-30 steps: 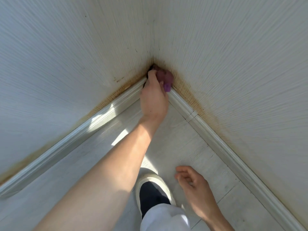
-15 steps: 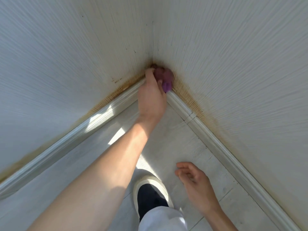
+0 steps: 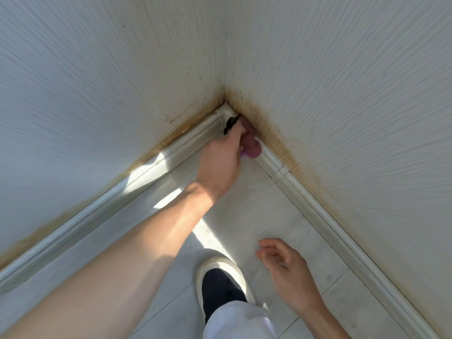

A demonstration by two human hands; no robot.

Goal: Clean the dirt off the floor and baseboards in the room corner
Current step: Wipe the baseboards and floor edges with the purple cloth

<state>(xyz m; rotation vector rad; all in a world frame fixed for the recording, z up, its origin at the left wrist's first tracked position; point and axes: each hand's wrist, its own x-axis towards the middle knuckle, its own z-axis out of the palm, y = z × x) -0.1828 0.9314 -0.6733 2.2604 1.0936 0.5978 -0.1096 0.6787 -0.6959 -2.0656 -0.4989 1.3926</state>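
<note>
My left hand (image 3: 223, 152) reaches into the room corner and grips a bunched purple cloth (image 3: 252, 146), which touches the base of the right baseboard (image 3: 315, 204). Black dirt (image 3: 230, 124) smears the corner piece just above my fingers. The left baseboard (image 3: 105, 204) runs down to the left. My right hand (image 3: 288, 272) hovers over the pale floor (image 3: 247, 192) with its fingers loosely curled and nothing in them.
Two white textured walls meet at the corner, with a brown stain band (image 3: 276, 138) along their lower edges. My foot in a black and white shoe (image 3: 222, 285) stands on the floor between my arms. Sunlight streaks cross the floor and left baseboard.
My left hand and the cloth slid down from the top of the corner to the floor level, uncovering the corner piece and its black dirt. My right hand barely shifted.
</note>
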